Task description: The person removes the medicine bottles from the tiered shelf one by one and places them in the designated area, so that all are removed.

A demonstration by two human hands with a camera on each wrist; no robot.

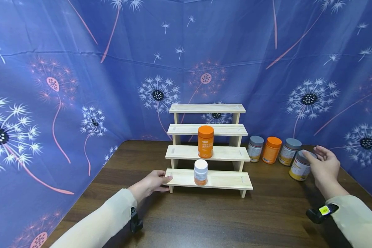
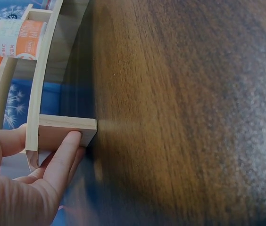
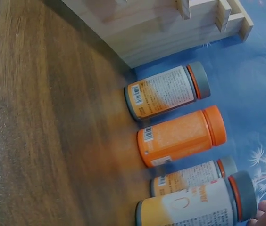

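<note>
A small four-tier wooden display stand [image 1: 223, 175] stands mid-table. My left hand [image 1: 152, 183] holds the left end of its lowest tier, thumb on top; in the left wrist view the fingers [image 2: 63, 162] lie against the support below. On that tier stands a white-capped bottle [image 1: 200, 173]; an orange bottle [image 1: 205, 143] is one tier higher. At the right, my right hand [image 1: 327, 167] is over a grey-capped bottle [image 1: 299, 169]. In the right wrist view its thumb lies apart from that bottle's cap [image 3: 244, 195], its fingers close beside it; contact is hard to tell.
Left of that bottle stand a grey-capped bottle [image 1: 288, 153], an orange bottle [image 1: 271, 151] and another grey-capped bottle [image 1: 255, 150], in a row beside the stand. The brown wood-grain table [image 1: 204, 220] meets a blue dandelion-print cloth [image 1: 127, 86] behind and at both sides.
</note>
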